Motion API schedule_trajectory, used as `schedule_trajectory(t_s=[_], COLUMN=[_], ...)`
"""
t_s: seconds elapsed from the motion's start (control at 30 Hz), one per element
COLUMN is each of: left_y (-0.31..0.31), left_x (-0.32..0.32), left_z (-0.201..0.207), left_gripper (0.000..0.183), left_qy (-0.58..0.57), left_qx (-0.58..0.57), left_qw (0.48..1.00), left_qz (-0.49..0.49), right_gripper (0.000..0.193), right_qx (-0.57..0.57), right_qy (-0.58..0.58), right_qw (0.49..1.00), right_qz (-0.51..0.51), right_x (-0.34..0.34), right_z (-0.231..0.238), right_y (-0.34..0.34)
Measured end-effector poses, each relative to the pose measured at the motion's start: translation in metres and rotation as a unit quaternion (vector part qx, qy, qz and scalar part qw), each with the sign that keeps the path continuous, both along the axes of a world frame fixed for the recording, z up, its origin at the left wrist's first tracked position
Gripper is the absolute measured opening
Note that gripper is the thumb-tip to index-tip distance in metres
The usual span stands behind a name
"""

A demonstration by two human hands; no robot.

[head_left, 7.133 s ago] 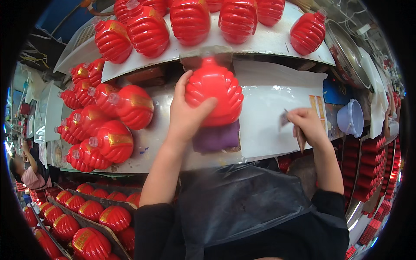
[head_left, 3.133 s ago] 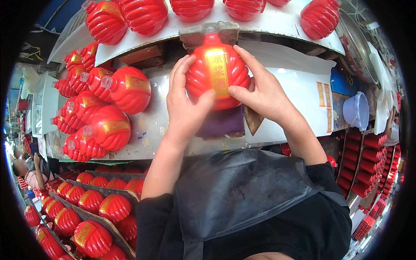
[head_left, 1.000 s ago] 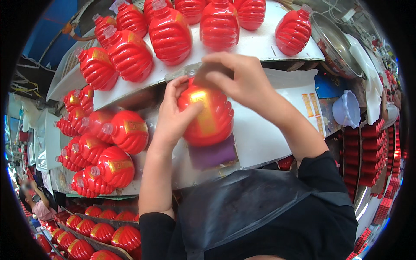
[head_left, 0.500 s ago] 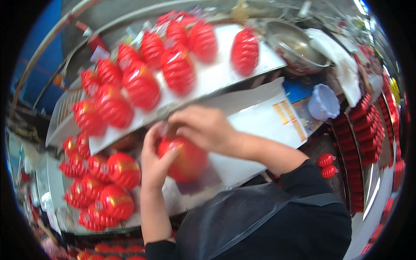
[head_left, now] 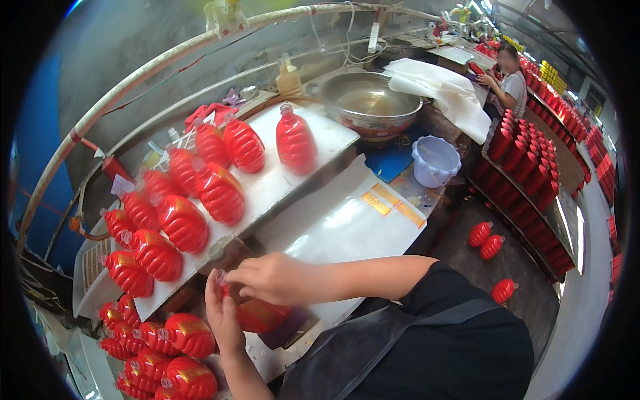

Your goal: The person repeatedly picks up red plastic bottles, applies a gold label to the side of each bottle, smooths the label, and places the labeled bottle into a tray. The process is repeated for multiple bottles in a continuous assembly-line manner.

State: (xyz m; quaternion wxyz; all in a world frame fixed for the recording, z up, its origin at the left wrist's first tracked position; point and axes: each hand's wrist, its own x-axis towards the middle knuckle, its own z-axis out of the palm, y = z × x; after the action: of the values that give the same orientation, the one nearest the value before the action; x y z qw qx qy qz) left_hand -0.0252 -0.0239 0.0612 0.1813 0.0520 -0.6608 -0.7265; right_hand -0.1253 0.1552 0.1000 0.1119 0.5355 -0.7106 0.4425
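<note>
A red plastic bottle [head_left: 263, 316] with a clear neck stands in front of me on the low work surface, its lower part beside a dark purple piece. Around the neck and upper side of it, my left hand [head_left: 225, 317] is closed, thumb and fingers at the clear mouth. My right hand [head_left: 275, 277] reaches across from the right with bent fingers pinching at the same neck. Its palm and the bottle's shoulder cover what lies between the fingertips. Behind both hands, several ribbed red bottles [head_left: 220, 193] stand on a raised white board [head_left: 267, 175].
More red bottles [head_left: 190, 335] crowd the lower left. Beyond my right forearm lies a white sheet [head_left: 333, 227] with yellow-orange labels [head_left: 393, 203]. A metal basin [head_left: 370, 100] and a lavender bucket [head_left: 437, 162] stand farther right. Several bottles lie on the floor; a person [head_left: 512, 87] is at the far right.
My view has swung up and to the right, so the bench sits lower in it and a person shows at the far right. Both hands stay at the bottle's neck.
</note>
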Motion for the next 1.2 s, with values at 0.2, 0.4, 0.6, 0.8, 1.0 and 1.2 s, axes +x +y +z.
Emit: schedule_trajectory(t_s=[0.2,0.4,0.6,0.8,1.0,1.2], left_y=[-0.001,-0.018,-0.031,-0.04,-0.032,-0.014], left_x=[-0.004,-0.026,-0.036,-0.038,-0.025,-0.014], left_z=[-0.001,-0.016,-0.031,-0.039,-0.046,-0.043], left_gripper=[0.064,0.045,0.021,0.018,0.027,0.033], left_qy=[0.009,0.002,-0.004,-0.009,0.001,0.034], left_qx=[-0.005,0.085,0.026,0.039,0.077,-0.01], left_qw=[1.0,0.996,0.999,0.999,0.996,0.993], left_qz=[-0.028,-0.015,0.048,0.007,0.043,0.112], right_gripper=[0.028,0.017,0.014,0.029,0.024,0.032], right_qx=[-0.088,-0.098,0.015,-0.034,-0.049,-0.007], right_qy=[0.046,0.095,0.07,-0.281,-0.38,-0.465], right_qw=[0.993,0.99,0.992,0.959,0.916,0.863], right_qz=[-0.064,0.022,0.101,-0.017,-0.123,-0.198], right_x=[-0.001,0.027,0.054,0.052,0.026,0.024], right_z=[0.001,-0.033,-0.051,-0.05,-0.068,-0.055], right_y=[0.0,0.012,0.031,0.067,0.108,0.135])
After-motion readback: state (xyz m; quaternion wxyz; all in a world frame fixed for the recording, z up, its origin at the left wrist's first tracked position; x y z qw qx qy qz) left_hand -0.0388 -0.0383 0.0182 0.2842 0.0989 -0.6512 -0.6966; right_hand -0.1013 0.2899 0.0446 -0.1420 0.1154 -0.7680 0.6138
